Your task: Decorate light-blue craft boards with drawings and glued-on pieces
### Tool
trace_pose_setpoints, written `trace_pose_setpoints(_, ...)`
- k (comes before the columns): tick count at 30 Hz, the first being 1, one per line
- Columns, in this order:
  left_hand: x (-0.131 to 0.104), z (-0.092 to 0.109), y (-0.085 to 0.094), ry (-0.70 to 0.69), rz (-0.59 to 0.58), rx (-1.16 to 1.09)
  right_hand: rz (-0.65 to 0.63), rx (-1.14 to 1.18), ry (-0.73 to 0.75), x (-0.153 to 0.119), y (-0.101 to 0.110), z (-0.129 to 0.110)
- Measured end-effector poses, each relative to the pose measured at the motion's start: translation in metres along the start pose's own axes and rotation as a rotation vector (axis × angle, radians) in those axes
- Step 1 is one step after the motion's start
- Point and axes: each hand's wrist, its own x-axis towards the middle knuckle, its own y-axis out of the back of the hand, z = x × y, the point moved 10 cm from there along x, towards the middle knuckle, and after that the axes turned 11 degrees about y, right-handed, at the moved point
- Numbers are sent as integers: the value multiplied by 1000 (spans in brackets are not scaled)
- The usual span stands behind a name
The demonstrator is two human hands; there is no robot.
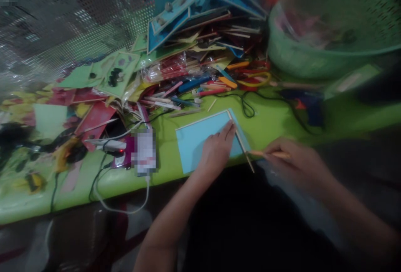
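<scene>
A light blue card (191, 148) lies at the table's front edge, with a thin pale strip along its far side. My left hand (217, 146) rests on the card, fingers together, pressing a thin wooden stick (242, 141) along the right side. The stick's near end sticks out past the card and the table edge. In my right hand (297, 161), closed, is a slim orange-brown pencil (277, 154); its tip meets or nearly meets the stick by the card's near right corner. Blur hides whether they touch.
Behind the card lie piled blue framed cards (175, 13), sticks, pens and yellow-handled scissors (258, 80). A green basket (328, 61) stands at back right, near a dark blue glue gun (313, 107). A phone (145, 151) with cables and a yellow glue gun (64, 153) are left.
</scene>
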Motion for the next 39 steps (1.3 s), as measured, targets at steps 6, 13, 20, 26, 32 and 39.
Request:
trace_pose_setpoints(6,0,0,1,-1,-3,-26,12,26,-33,4,4,-2)
trace_pose_setpoints(13,1,-1,0,10,-21,-62,30,37,-45,5,8,-5)
trace_pose_setpoints(20,-1,-21,19,44,60,-591,209,91,-36,10,37,-11)
trace_pose_setpoints(26,-1,-35,28,-75,-96,-1365,393,326,-72,29,48,-19)
trace_pose_setpoints(32,-2,-42,24,-93,-194,-1591,292,484,7,63,22,-28)
trace_pose_setpoints(39,-15,-38,38,-298,-228,-1594,265,592,1,73,8,-25)
